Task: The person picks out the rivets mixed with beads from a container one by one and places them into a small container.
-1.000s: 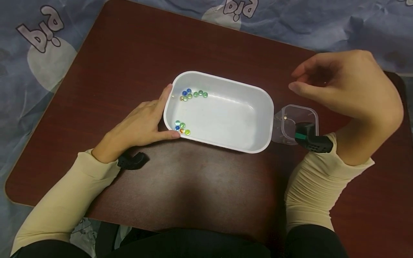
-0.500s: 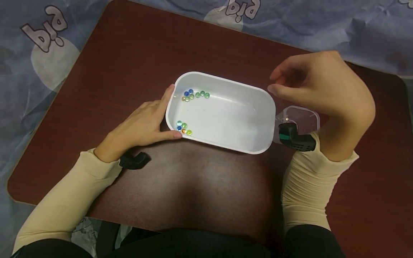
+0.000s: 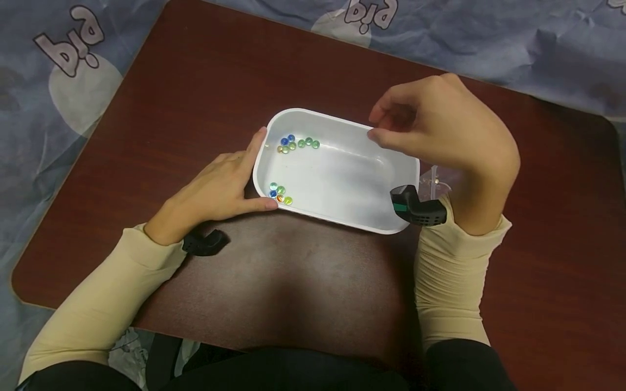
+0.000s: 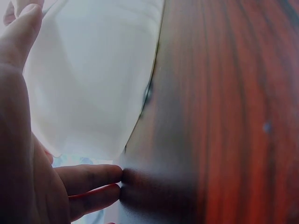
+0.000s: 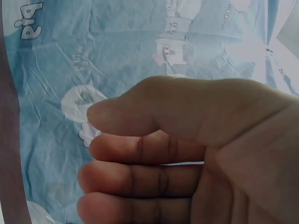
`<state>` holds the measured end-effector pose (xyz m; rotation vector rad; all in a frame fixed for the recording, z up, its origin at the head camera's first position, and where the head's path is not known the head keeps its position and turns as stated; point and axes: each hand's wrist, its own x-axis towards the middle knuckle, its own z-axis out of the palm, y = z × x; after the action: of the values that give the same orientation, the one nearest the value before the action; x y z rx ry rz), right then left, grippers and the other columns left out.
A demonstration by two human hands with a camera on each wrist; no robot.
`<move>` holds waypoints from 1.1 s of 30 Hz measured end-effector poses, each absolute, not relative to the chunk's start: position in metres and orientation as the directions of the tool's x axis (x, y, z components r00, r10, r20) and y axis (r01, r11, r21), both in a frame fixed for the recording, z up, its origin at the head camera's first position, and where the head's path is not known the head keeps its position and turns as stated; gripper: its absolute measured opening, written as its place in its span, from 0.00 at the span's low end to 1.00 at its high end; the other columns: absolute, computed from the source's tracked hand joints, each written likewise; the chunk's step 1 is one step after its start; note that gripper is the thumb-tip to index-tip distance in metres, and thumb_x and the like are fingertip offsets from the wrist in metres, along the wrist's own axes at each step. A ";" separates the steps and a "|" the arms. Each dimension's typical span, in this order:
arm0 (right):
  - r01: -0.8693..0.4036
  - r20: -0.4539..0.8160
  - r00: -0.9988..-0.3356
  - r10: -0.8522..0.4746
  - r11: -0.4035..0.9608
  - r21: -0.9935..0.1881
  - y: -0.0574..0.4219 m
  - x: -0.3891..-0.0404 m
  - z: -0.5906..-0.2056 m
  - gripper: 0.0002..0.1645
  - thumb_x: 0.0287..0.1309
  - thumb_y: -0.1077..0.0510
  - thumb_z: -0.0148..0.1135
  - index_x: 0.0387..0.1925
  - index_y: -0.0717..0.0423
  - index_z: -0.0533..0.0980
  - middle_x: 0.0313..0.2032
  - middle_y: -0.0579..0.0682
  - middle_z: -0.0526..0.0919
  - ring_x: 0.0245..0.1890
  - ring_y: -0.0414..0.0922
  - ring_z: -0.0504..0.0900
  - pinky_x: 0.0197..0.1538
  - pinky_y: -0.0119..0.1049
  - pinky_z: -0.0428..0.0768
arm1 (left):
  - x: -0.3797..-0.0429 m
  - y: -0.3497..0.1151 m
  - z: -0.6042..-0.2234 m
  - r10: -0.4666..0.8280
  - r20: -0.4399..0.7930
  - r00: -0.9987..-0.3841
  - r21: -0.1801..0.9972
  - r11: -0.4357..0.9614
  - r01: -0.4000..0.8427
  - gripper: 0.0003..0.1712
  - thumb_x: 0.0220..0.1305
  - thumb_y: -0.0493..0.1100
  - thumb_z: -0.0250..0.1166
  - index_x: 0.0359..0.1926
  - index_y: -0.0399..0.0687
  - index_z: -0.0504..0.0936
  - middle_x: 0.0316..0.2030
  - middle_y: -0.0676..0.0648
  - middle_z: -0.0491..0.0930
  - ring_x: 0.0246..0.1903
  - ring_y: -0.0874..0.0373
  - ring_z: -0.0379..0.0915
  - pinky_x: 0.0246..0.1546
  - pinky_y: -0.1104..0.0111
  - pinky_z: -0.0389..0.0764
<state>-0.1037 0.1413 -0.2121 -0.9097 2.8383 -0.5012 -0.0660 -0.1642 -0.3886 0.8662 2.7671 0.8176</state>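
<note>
A white plastic basin (image 3: 337, 174) lies on the table, with glass marbles in two clusters at its left end. The far cluster (image 3: 301, 143) has blue, green and amber ones; the near cluster (image 3: 280, 194) adds yellow and orange-red. My left hand (image 3: 215, 190) rests against the basin's left end, thumb at the near rim; in the left wrist view two straight fingers (image 4: 96, 177) touch the tabletop beside it. Above the basin's far right corner hovers my right hand (image 3: 440, 127), fingers loosely bent, thumb apart from them. Nothing shows between them in the right wrist view.
A clear plastic box (image 3: 434, 182) stands at the basin's right end, mostly hidden by my right wrist. Small gold-coloured bits show in it. The brown wooden table (image 3: 220, 70) has a blue-grey printed sheet (image 3: 489, 38) beyond its edges.
My right hand has moved left, from above the clear box to over the basin's right part. Left hand, basin and marbles stay put.
</note>
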 end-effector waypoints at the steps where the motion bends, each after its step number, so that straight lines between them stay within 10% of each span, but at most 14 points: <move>1: -0.549 -0.007 -0.810 -0.586 0.763 -0.343 0.140 -0.105 -0.213 0.04 0.59 0.59 0.64 0.34 0.52 0.84 0.22 0.44 0.82 0.19 0.38 0.74 0.28 0.27 0.69 | -0.066 -0.164 -0.388 0.561 0.037 -0.827 0.535 0.688 0.490 0.71 0.55 0.67 0.69 0.78 0.46 0.28 0.68 0.36 0.65 0.67 0.45 0.62 0.63 0.47 0.62; 33: -0.589 0.045 -0.767 -0.640 0.674 -0.447 0.083 -0.161 -0.252 0.08 0.60 0.57 0.64 0.32 0.57 0.84 0.25 0.48 0.81 0.25 0.39 0.73 0.32 0.29 0.68 | -0.060 -0.166 -0.386 0.556 0.040 -0.830 0.543 0.685 0.485 0.73 0.54 0.69 0.69 0.78 0.48 0.27 0.68 0.38 0.66 0.66 0.46 0.62 0.62 0.47 0.63</move>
<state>-0.1607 0.0834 -0.2525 -1.0198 2.7678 -0.6774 -0.0602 -0.1663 -0.3860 0.8584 2.7650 0.8361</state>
